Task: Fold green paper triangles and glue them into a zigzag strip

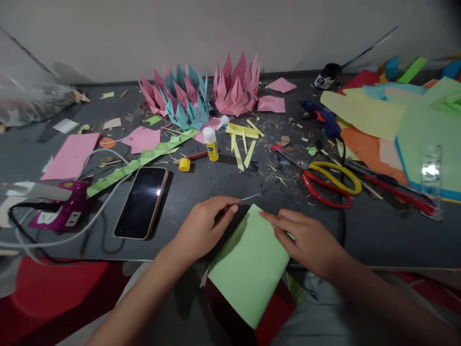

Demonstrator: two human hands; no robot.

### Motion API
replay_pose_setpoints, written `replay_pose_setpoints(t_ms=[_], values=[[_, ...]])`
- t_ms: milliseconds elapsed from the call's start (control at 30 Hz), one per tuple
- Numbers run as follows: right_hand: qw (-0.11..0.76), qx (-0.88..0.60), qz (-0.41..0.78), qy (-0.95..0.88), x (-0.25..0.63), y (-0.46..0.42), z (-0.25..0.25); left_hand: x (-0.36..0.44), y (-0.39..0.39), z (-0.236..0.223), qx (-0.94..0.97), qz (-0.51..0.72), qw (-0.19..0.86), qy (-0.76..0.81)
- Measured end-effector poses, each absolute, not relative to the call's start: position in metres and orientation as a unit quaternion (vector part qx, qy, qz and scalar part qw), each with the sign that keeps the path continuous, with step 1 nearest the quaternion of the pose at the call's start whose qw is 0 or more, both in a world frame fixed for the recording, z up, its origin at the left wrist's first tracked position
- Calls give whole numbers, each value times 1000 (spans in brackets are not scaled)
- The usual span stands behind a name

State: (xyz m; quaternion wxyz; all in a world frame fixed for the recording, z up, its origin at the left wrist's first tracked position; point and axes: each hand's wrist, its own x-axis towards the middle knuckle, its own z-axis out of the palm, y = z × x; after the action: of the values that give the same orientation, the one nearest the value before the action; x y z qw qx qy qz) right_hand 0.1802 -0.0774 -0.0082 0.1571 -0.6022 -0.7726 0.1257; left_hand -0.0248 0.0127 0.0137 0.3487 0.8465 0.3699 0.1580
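A light green paper sheet [248, 266] lies at the near edge of the dark table [223, 187], half hanging over it. My left hand [203, 226] has its fingers curled against the sheet's upper left edge. My right hand [306, 240] presses down on the upper right corner with fingers together. Just beyond my left fingertips a thin stick [251, 196] rests on the table.
A phone [142, 202], a glue stick [211, 143] with its yellow cap [184, 164], a folded green strip [140, 162], pink and teal paper flowers [201, 96], yellow strips [243, 144], scissors [331, 180], a blue glue gun [324, 117], a purple device [63, 211] and stacked coloured paper [406, 125] cover the table.
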Motion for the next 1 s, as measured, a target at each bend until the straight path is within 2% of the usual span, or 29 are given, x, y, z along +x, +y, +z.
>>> replay_pose_setpoints(t_ms=[367, 700, 1000], values=[[161, -611, 138, -763, 180, -79, -14, 2, 28, 1, 909, 104, 231, 332], [171, -598, 138, -770, 180, -76, -8, 10, 30, 0, 923, 98, 221, 300], [179, -600, 136, -768, 180, -77, -9, 16, 29, 7, 909, 68, 240, 333]])
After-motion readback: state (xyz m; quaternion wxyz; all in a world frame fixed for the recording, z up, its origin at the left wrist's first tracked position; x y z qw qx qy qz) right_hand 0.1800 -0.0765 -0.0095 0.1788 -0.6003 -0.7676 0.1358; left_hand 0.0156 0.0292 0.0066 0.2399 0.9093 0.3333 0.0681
